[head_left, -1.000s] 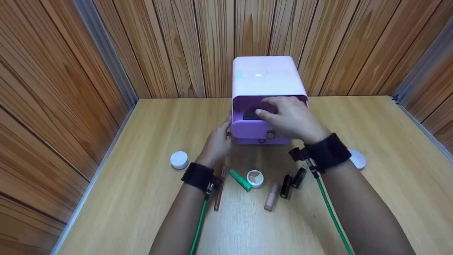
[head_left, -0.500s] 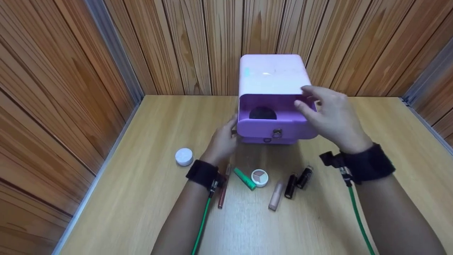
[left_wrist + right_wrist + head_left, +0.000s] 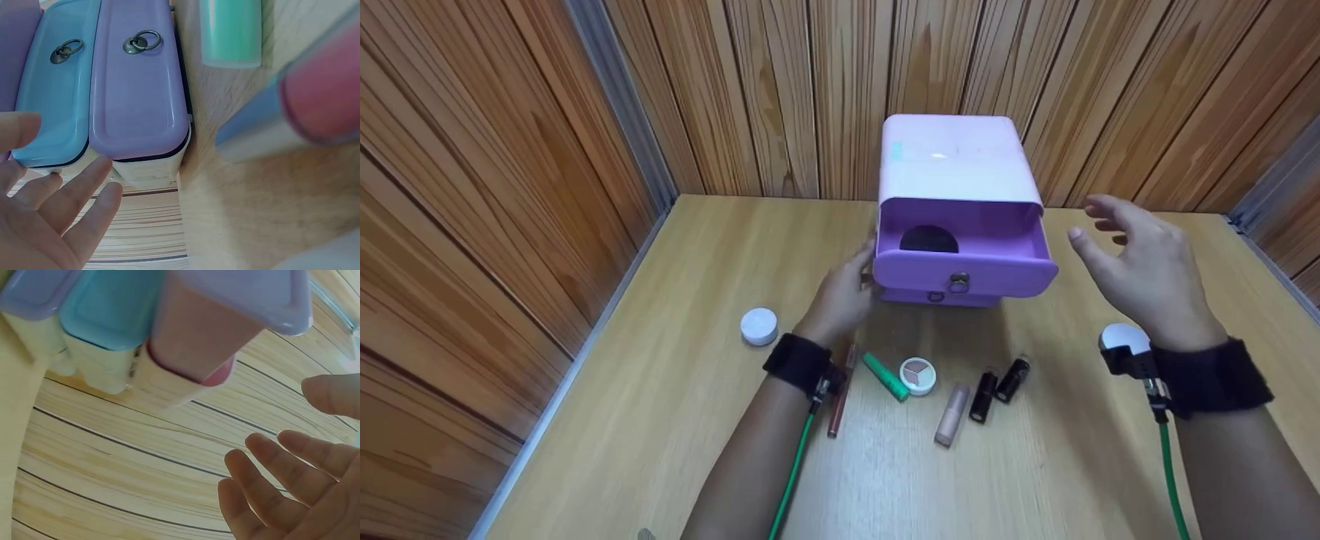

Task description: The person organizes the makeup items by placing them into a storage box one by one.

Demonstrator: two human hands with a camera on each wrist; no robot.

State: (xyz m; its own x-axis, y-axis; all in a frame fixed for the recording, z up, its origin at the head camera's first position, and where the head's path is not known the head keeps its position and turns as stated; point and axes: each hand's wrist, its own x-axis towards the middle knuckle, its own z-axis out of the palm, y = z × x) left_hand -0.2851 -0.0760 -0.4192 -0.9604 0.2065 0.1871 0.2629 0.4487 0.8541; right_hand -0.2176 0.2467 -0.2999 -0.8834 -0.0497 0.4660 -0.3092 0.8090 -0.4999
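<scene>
Purple drawer (image 3: 997,276) out btwn L hand (image 3: 840,298) & R hand (image 3: 1149,271), both hands spread, L just beside, R apart

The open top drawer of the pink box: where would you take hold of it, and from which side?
Probably by the small metal ring, pinched from the front with the right hand. It sits mid-panel on the drawer, which juts out beyond the pink box's top, facing the person. The left hand is at the left side, leaving the front unblocked.
</scene>
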